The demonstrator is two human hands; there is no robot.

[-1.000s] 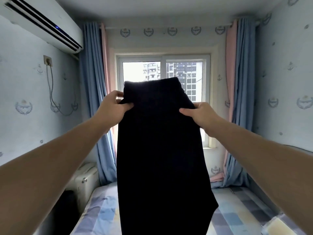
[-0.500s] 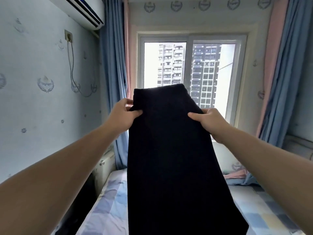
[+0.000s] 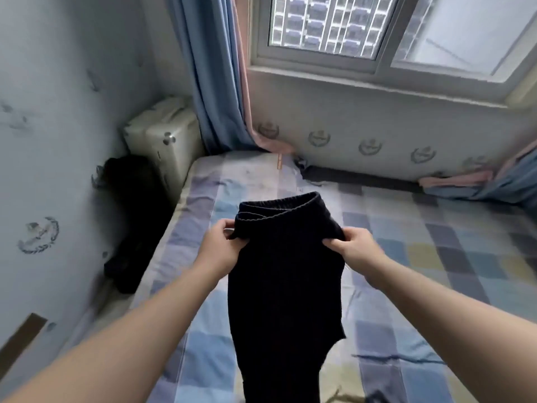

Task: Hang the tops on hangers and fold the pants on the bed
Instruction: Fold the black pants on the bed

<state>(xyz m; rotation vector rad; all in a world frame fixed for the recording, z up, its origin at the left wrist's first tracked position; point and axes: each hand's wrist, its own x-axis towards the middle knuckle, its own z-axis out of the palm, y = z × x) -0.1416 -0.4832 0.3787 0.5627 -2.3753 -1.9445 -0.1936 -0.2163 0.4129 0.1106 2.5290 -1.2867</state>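
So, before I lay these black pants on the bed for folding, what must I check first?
1. Grip of left hand on one edge of the pants: ok.
2. Grip of right hand on the opposite edge: ok.
3. The waistband on top, layers together: ok.
4. The bed lies below the pants: ok.
5. The sheet smooth: not ok, creases show.
6. Leg ends even: cannot tell, out of frame.
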